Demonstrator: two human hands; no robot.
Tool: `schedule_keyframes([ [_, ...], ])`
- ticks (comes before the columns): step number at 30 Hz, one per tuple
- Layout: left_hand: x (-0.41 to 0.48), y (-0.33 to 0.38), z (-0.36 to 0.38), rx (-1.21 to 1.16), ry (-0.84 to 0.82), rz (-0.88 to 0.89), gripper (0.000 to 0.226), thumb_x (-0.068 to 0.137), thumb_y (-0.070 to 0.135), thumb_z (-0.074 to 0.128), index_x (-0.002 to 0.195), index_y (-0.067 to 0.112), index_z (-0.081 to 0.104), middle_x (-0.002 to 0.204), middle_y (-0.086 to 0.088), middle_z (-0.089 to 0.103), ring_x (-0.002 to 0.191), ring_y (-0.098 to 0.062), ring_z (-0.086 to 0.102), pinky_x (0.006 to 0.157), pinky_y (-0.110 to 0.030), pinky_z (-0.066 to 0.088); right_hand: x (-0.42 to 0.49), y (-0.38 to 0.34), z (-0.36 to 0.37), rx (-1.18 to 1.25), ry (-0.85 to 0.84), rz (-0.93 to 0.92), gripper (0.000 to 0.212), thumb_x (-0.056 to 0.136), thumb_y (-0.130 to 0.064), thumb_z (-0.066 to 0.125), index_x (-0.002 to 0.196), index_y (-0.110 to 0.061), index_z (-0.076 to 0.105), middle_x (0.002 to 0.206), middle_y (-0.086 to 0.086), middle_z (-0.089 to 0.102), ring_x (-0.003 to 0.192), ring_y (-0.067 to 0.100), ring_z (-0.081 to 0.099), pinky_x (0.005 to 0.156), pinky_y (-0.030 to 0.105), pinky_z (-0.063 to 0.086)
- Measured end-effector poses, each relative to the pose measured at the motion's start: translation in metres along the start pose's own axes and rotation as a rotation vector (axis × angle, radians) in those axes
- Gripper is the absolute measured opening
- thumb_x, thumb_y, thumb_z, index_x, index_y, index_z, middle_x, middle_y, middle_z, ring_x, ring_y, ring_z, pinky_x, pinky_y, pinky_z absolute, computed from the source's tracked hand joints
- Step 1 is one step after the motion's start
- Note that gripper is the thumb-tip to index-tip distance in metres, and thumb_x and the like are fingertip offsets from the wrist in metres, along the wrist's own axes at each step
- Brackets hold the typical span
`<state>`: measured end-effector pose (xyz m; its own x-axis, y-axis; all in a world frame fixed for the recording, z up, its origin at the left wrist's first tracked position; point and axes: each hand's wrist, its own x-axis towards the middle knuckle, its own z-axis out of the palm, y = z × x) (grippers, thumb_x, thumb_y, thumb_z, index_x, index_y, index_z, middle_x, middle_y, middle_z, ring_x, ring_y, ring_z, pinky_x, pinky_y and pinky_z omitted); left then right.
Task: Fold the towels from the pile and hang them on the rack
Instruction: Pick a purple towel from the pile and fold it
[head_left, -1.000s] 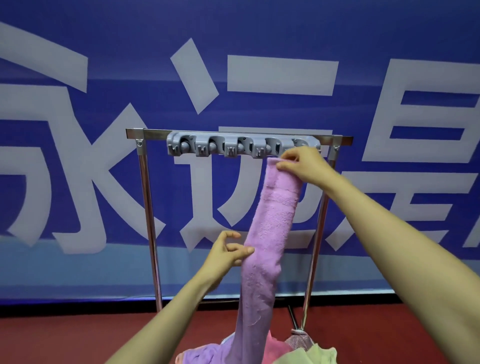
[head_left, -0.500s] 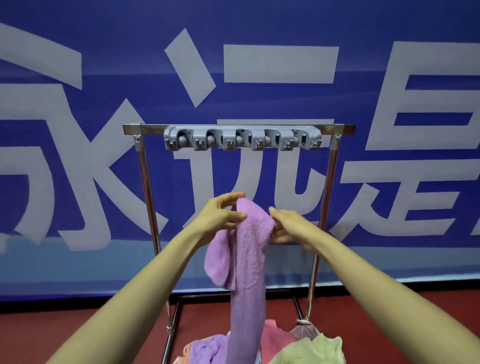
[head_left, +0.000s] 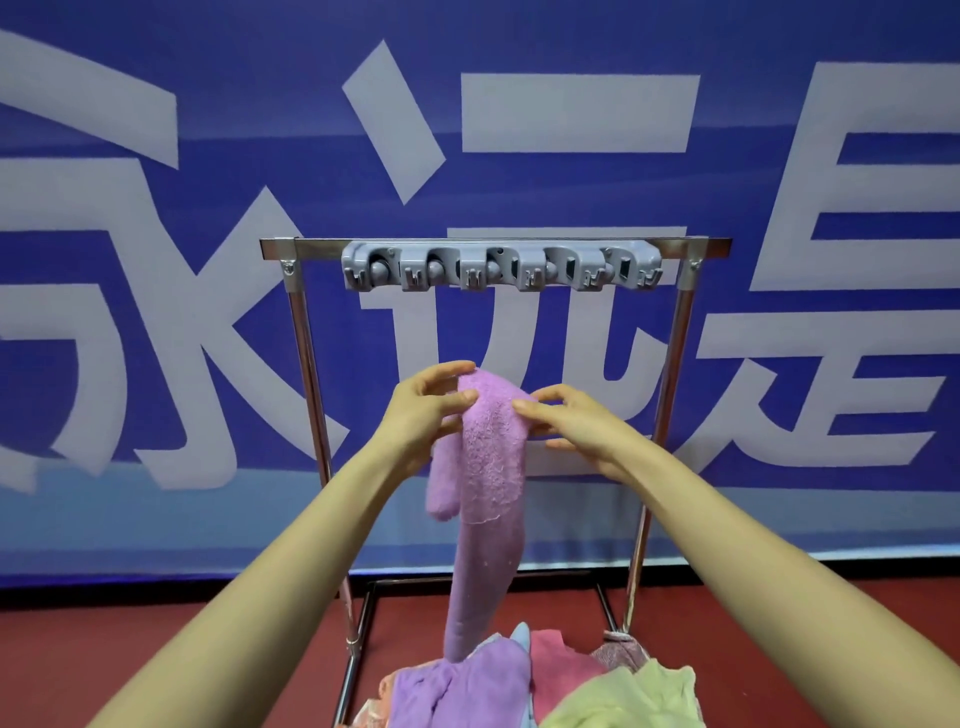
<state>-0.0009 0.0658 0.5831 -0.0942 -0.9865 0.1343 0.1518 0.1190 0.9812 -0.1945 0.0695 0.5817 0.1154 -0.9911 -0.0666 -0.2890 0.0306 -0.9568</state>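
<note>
Pinching the purple towel (head_left: 488, 467) at its top, the left hand (head_left: 421, 410) and right hand (head_left: 571, 421) hold it up with bent fingers. Behind the hands hangs a big blue banner (head_left: 208, 78), then the metal rack (head_left: 306, 364). Below them sits the towel pile (head_left: 613, 696) on the red floor (head_left: 104, 649).

Towel (head_left: 488, 457), pinched between the fingers (head_left: 460, 399): lilac terry cloth, matt, with a rough looped nap and loose fibres on the face.
Rack (head_left: 306, 364), behind the fingers: polished metal tube, glossy and smooth.
Hook strip (head_left: 498, 267), above the fingers: grey moulded plastic, smooth, low sheen.
Pile (head_left: 613, 696), below the fingers: soft matt cloth in lilac, pink and pale green.
Banner (head_left: 260, 78), beyond the fingers: matt sheet with a fine grain.
Floor (head_left: 78, 649), below the fingers: matt red surface.
</note>
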Motion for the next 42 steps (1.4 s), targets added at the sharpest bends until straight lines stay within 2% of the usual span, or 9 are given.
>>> schedule_keyframes([
  [6, -0.006, 0.010, -0.006, 0.060, -0.140, -0.041, 0.060, 0.075, -0.017, 0.067, 0.120, 0.022, 0.066, 0.125, 0.003, 0.061, 0.109, -0.017, 0.063, 0.078, -0.031, 0.057, 0.005, -0.002, 0.003, 0.070, -0.025, 0.021, 0.051, 0.083, -0.023, 0.075, 0.127, -0.015, 0.050, 0.117, 0.007, 0.065, 0.100, 0.019, 0.066, 0.099, 0.039, 0.048],
  [12, -0.010, 0.013, -0.007, 0.250, -0.034, 0.035, 0.053, 0.079, -0.014, 0.066, 0.120, 0.019, 0.064, 0.121, -0.005, 0.061, 0.104, -0.022, 0.063, 0.070, -0.022, 0.057, -0.002, -0.015, 0.003, 0.168, 0.061, -0.040, 0.038, 0.083, -0.009, 0.073, 0.117, -0.008, 0.056, 0.109, 0.012, 0.065, 0.088, 0.021, 0.067, 0.065, 0.023, 0.055],
  [15, -0.009, 0.016, -0.003, 0.100, 0.023, -0.089, 0.045, 0.081, -0.007, 0.069, 0.121, 0.014, 0.062, 0.109, -0.015, 0.066, 0.085, -0.020, 0.068, 0.074, -0.023, 0.058, -0.002, -0.022, 0.002, 0.162, 0.176, -0.113, 0.028, 0.086, -0.011, 0.070, 0.112, -0.011, 0.059, 0.106, 0.011, 0.063, 0.084, 0.019, 0.065, 0.061, 0.022, 0.055],
  [18, -0.009, 0.014, -0.001, -0.109, 0.022, -0.207, 0.041, 0.082, -0.006, 0.068, 0.117, 0.014, 0.062, 0.106, -0.017, 0.069, 0.079, -0.022, 0.070, 0.083, -0.031, 0.057, -0.004, -0.025, -0.001, 0.187, 0.189, -0.121, 0.023, 0.088, -0.014, 0.067, 0.111, -0.013, 0.061, 0.104, 0.010, 0.064, 0.078, 0.016, 0.060, 0.065, 0.024, 0.053],
  [23, -0.007, 0.008, 0.004, -0.188, 0.108, -0.124, 0.032, 0.081, -0.006, 0.068, 0.106, 0.013, 0.067, 0.102, -0.014, 0.071, 0.085, -0.023, 0.069, 0.077, -0.031, 0.058, -0.011, -0.026, -0.011, -0.028, -0.071, -0.067, 0.054, 0.082, -0.006, 0.073, 0.127, -0.016, 0.045, 0.109, 0.008, 0.066, 0.095, 0.017, 0.066, 0.078, 0.027, 0.055],
  [28, -0.005, 0.011, 0.009, -0.082, 0.023, -0.080, 0.047, 0.081, 0.005, 0.073, 0.123, 0.018, 0.055, 0.109, -0.013, 0.069, 0.100, -0.025, 0.068, 0.088, -0.037, 0.055, -0.008, -0.036, -0.011, 0.036, 0.102, -0.153, 0.049, 0.083, -0.003, 0.071, 0.126, -0.014, 0.049, 0.118, 0.015, 0.058, 0.099, 0.021, 0.063, 0.074, 0.024, 0.055],
  [31, -0.008, 0.012, 0.009, 0.110, -0.004, -0.050, 0.060, 0.076, 0.004, 0.078, 0.126, 0.018, 0.048, 0.101, -0.012, 0.068, 0.095, -0.023, 0.069, 0.080, -0.033, 0.057, -0.005, -0.044, -0.008, 0.108, 0.154, -0.183, 0.044, 0.084, -0.003, 0.070, 0.124, -0.010, 0.052, 0.116, 0.014, 0.057, 0.092, 0.017, 0.061, 0.069, 0.020, 0.054],
  [37, -0.005, 0.014, 0.012, 0.128, 0.153, 0.078, 0.052, 0.078, 0.005, 0.077, 0.122, 0.016, 0.051, 0.095, -0.010, 0.066, 0.091, -0.024, 0.068, 0.076, -0.034, 0.058, 0.000, -0.041, -0.005, 0.032, 0.065, -0.013, 0.058, 0.081, -0.011, 0.075, 0.129, -0.006, 0.044, 0.121, 0.015, 0.058, 0.100, 0.023, 0.066, 0.074, 0.028, 0.057],
  [42, -0.005, 0.015, 0.010, 0.175, 0.079, -0.004, 0.049, 0.077, 0.004, 0.078, 0.119, 0.010, 0.053, 0.094, -0.009, 0.066, 0.084, -0.020, 0.068, 0.070, -0.028, 0.058, 0.000, -0.043, -0.003, 0.031, 0.204, -0.139, 0.041, 0.084, -0.007, 0.071, 0.119, -0.006, 0.050, 0.106, 0.009, 0.056, 0.098, 0.023, 0.062, 0.081, 0.035, 0.057],
])
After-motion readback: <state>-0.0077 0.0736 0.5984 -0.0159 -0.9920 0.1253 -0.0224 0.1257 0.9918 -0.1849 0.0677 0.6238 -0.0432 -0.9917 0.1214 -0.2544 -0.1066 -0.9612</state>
